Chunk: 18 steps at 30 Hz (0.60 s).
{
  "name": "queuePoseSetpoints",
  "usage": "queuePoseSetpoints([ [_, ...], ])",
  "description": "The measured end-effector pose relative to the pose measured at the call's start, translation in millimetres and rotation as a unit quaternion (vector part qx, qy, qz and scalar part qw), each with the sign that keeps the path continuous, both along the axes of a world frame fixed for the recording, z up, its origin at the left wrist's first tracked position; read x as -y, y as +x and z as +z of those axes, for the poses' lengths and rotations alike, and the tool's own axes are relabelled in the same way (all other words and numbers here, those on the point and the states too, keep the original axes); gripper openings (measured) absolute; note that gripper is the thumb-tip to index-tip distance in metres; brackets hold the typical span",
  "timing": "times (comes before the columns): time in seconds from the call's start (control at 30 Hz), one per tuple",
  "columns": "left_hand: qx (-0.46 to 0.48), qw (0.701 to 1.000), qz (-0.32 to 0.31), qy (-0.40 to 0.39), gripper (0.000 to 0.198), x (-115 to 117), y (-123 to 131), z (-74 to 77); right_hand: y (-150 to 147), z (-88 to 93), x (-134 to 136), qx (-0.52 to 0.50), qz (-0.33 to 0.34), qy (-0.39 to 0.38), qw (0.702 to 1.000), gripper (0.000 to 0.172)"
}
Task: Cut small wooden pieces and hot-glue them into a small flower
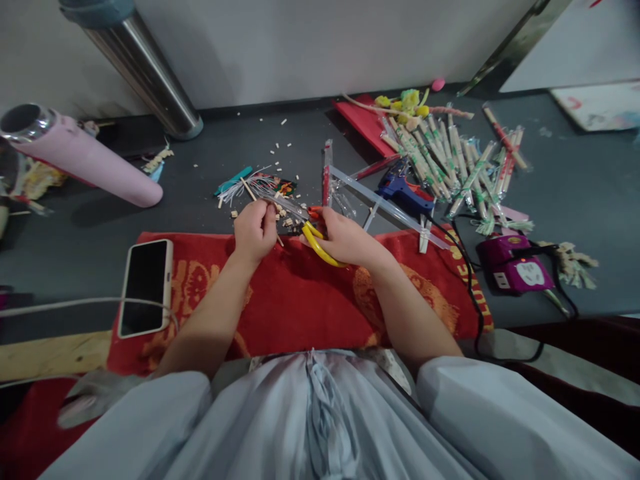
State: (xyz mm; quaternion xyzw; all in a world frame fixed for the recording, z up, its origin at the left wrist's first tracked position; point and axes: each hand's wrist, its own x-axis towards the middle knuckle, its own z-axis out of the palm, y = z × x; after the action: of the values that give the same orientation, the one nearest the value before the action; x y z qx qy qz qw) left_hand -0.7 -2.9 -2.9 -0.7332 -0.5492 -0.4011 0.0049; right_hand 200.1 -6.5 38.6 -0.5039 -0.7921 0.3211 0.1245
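Observation:
My right hand (347,239) is closed around yellow-handled scissors (314,240), whose blades point left toward my other hand. My left hand (256,230) is pinched on a thin wooden stick (249,189) that slants up to the left. Both hands hover over the far edge of a red cloth (295,300). Small cut bits of wood (287,221) lie between the hands and scattered farther back on the dark table.
A phone (145,287) with a cable lies on the cloth's left. A pink tube (85,160) and steel cylinder (150,73) stand back left. A blue glue gun (405,192), a pile of wrapped chopsticks (450,167) and a purple power socket (517,267) sit right.

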Motion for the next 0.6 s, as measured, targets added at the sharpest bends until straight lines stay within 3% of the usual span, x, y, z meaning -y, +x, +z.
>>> queuePoseSetpoints([
  [0.6, 0.001, 1.000, -0.011, -0.002, 0.034, -0.8, -2.4, -2.5, 2.1, 0.0, -0.2, 0.012, 0.013, -0.004, 1.000, 0.058],
])
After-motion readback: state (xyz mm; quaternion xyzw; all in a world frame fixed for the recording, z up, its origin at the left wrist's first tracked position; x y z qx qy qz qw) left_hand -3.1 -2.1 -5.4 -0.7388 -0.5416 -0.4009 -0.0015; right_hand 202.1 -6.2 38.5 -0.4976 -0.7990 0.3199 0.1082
